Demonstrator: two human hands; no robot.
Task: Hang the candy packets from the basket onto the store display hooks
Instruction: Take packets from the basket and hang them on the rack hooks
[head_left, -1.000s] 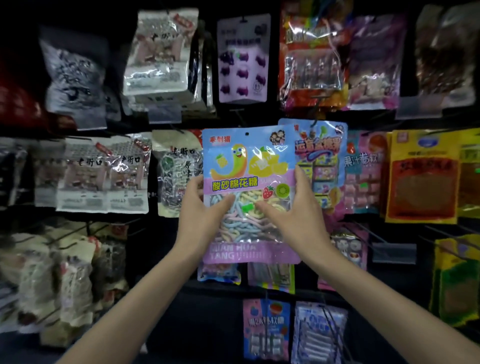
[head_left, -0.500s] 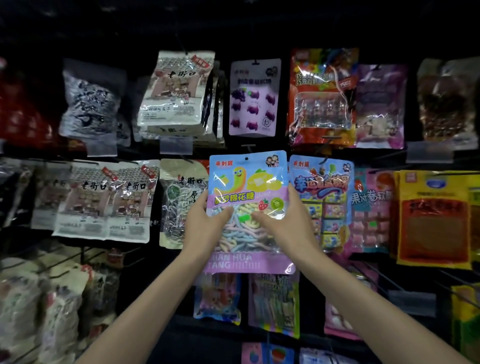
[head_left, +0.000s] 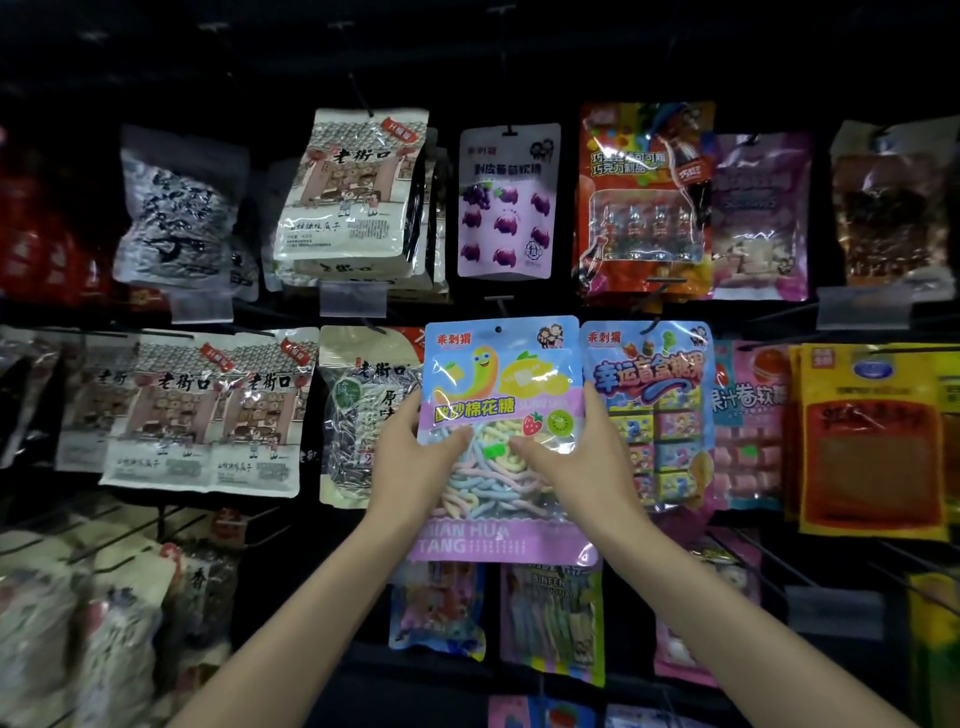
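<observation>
Between left hand (head_left: 410, 467) and right hand (head_left: 587, 462), both gripping it, the candy packet (head_left: 501, 379) has neared the hook (head_left: 498, 300). Threading looks next.

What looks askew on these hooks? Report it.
The cream printed seed packet in the top row hangs tilted, top leaning right, unlike the straight lilac grape-candy packet beside it. The crumpled silver-white foil packet left of it also hangs skewed.

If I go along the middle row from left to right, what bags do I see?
White bags with a shop drawing → seed bag → worm candy packet → blue candy packet → pink candy packet → yellow packet.
</observation>
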